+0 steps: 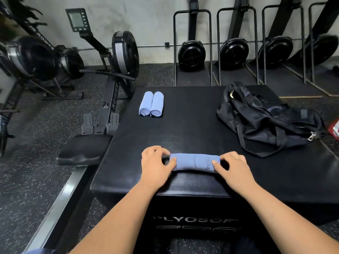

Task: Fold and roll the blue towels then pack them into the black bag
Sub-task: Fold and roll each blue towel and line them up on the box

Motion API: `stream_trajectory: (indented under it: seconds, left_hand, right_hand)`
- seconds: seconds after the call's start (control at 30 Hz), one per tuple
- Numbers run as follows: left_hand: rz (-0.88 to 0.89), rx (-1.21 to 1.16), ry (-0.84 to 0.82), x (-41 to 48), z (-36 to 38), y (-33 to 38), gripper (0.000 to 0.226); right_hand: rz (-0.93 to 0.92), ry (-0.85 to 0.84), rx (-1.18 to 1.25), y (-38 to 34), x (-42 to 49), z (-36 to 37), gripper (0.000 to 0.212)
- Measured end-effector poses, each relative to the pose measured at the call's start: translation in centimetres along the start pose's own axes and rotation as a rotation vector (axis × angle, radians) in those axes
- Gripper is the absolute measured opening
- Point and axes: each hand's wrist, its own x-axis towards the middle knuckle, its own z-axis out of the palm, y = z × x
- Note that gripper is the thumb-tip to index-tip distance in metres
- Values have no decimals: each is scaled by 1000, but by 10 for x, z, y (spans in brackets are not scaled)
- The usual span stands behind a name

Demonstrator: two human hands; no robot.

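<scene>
towel rolls (146, 103), two side by side, lie far left on the tabletop (192, 125). near its front edge the left hand (156, 165) pinches one end of a third rolled towel (194, 162), the right hand (233, 167) the other. the black bag (266, 123) slumps far right.

Reaches forward with both bare forearms, converging slightly, wrists straight. Clasps with the left hand (156, 162) one end of a rolled blue towel (194, 162) lying between the two hands, thumb on the near side, fingers curled over the top. Mirrors this with the right hand (233, 165) at the opposite end, thumb pressed on the cloth, knuckles up. Holds both palms turned down.
</scene>
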Motion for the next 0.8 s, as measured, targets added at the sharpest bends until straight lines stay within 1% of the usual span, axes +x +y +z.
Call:
stream_trajectory:
  seconds: [0.1, 0.17, 0.23, 0.33, 0.4, 0.5, 0.6, 0.67, 0.7, 0.8]
  left_hand:
    - [103, 46, 69, 8, -2, 8, 17]
    - [202, 97, 78, 12, -3, 12, 10]
    - [268, 150, 100, 15, -1, 17, 13]
    - [254, 171, 119, 13, -1, 21, 11]
    - [219, 158, 69, 8, -3, 21, 16]
    - [239, 214, 23, -1, -5, 20, 33]
    - [264, 272, 102, -6, -6, 24, 41]
    - [300, 274, 150, -10, -4, 29, 42]
    - [323, 277, 134, -13, -3, 32, 42]
    - [323, 230, -19, -19, 3, 35, 47]
  right_hand:
    - [-101, 26, 2, -4, 6, -6, 25]
    - [-186, 14, -47, -10, 11, -7, 24]
    - [-191, -2, -118, -19, 15, -7, 22]
    - [-160, -31, -242, -27, 16, -8, 26]
    - [-140, -63, -269, -27, 15, -9, 29]
    - [-127, -105, -266, -27, 13, -12, 31]
    - [-84, -125, -262, -33, 11, -10, 32]
    - [-47, -105, -280, -42, 6, -7, 33]
    - [-33, -94, -286, -48, 3, -4, 34]
    - [-39, -81, -310, -70, -7, 4, 35]
